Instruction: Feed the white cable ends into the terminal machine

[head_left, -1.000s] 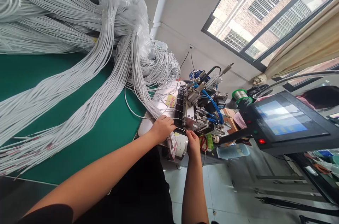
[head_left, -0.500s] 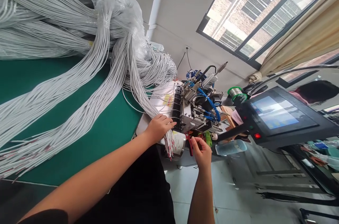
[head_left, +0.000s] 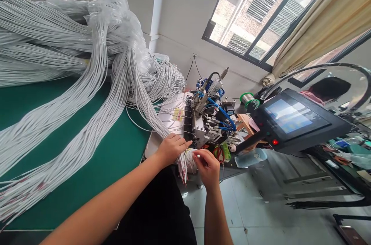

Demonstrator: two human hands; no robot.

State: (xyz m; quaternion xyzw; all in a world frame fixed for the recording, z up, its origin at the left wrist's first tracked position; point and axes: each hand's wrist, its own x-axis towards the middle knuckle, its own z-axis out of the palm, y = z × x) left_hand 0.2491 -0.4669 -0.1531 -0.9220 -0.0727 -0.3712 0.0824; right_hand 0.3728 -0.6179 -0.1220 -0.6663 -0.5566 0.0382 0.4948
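Note:
My left hand (head_left: 171,148) is closed over a bundle of thin white cables (head_left: 150,115) near the front of the machine. The bundle's loose ends (head_left: 182,169), some with reddish tips, hang below that hand. Just to the right, my right hand (head_left: 209,167) pinches what looks like the end of one white cable, its fingertips close to the left hand's. The fine tip between those fingers is partly hidden. Beside my left hand stands a machine (head_left: 211,117) with metal cylinders and blue hoses; single cables lead across to its dark front bar.
More white cable bundles (head_left: 95,133) lie over the green table (head_left: 121,160). A control screen (head_left: 292,115) on an arm stands at right, with a solder wire spool (head_left: 249,100) behind it. Another person's head (head_left: 330,88) shows beyond. A clear bluish tray (head_left: 251,158) sits at the bench edge.
My right hand has moved left, from beside a red item, to the cable ends by my left hand. My left hand keeps its hold on the bundle. The camera view has shifted slightly.

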